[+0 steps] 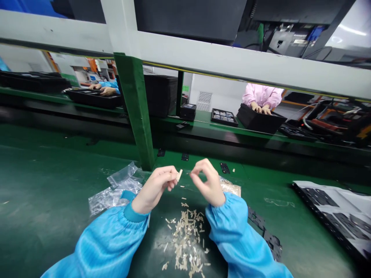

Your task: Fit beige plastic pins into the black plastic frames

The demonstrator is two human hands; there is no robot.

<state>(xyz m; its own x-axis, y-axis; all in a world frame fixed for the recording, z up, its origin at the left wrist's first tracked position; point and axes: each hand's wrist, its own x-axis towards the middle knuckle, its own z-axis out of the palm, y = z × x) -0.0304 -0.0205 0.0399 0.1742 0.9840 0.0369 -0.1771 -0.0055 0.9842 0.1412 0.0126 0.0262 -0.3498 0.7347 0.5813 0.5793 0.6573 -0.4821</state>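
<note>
Between the thumb and fingers of my left hand is a small pale beige strip, its end sticking up. Just to the right, my right hand is closed in a pinch, thumb against forefinger. Something tiny may be at its fingertips, too small to name. Below both hands, a loose heap of small beige pieces lies scattered on the green table. Beside my right wrist is a clear bag of beige pieces, partly hidden by that hand.
Crumpled clear plastic bags lie left of my hands. Black plates rest by my right sleeve, and a tray of black plates stands at right. A green-wrapped post rises ahead. Co-workers' hands work at black trays beyond.
</note>
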